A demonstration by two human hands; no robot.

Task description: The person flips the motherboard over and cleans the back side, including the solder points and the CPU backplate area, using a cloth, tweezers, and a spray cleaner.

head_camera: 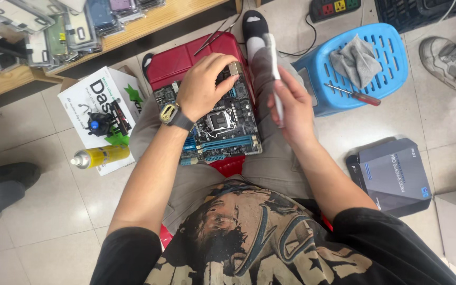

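Holding the motherboard (222,124) flat on my lap with my left hand (204,87), fingers curled over its top edge near the rear ports, palm pressing down so it doesn't slide off my knees. My right hand (293,108) is wrapped around a slim white brush-like tool (275,74), fingers closed on the handle, and it's hovering just to the right of the board, not touching it.

Progress-wise, I'd guess I'm somewhere in the middle. The board is already out of any case and bare: the CPU socket (220,121) looks open with no cooler on it, and the blue slots (222,143) along the near edge look empty. The small black cooler fan (100,125) sits on the white cardboard box (101,95) to my left, well apart from the board, next to a yellow spray can (101,157). So stripping seems done; whatever comes next on the surface of the board looks barely started, and nothing is going back on yet.

The board itself: dark PCB, blue connectors, silver port shields up top. Can't tell from here how dusty it is.

Red toolbox (186,58) sits under the far end, with tweezers (217,34) on it. A screwdriver (354,95) and grey rag (355,59) are on the blue plastic stool (391,53).
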